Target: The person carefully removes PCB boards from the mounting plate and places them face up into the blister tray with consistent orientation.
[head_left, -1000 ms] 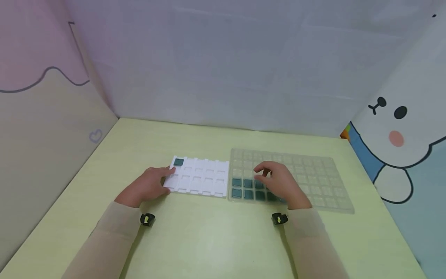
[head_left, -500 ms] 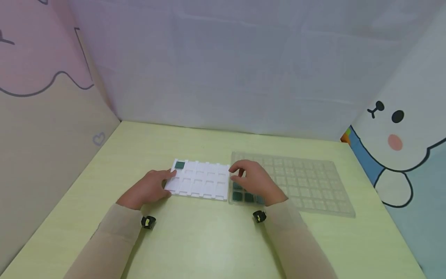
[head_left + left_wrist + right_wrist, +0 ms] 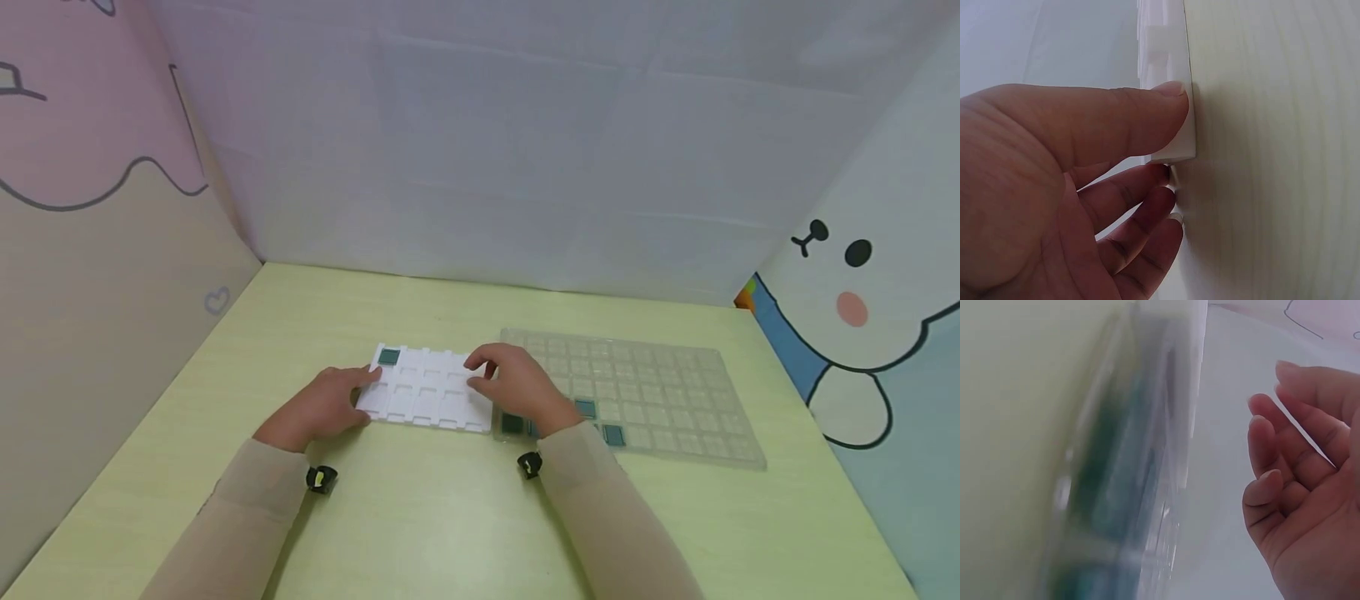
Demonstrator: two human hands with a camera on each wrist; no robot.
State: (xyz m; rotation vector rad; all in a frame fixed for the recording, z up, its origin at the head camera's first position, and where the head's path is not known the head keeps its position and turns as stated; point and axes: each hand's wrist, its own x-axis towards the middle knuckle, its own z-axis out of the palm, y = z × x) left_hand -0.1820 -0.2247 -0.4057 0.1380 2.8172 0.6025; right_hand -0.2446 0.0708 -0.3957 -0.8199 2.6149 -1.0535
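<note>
My left hand holds the left end of a white slotted tray; in the left wrist view its thumb lies on the tray's side wall. One dark green square chip sits in the tray's upper left slot. Over the tray's right end hovers my right hand, thumb and index finger bent towards each other. Nothing shows between them, though a thin chip could be hidden. Beneath that forearm, a clear plastic tray holds several green chips, partly covered by the hand and sleeve.
Both trays lie side by side on a pale yellow table. A white sheet closes off the back, and printed panels stand at left and right. A black wrist camera hangs by my right cuff.
My right hand has travelled left from above the clear tray's chips to the white tray's right end, its fingers similarly bent. My left hand stays on the white tray.
</note>
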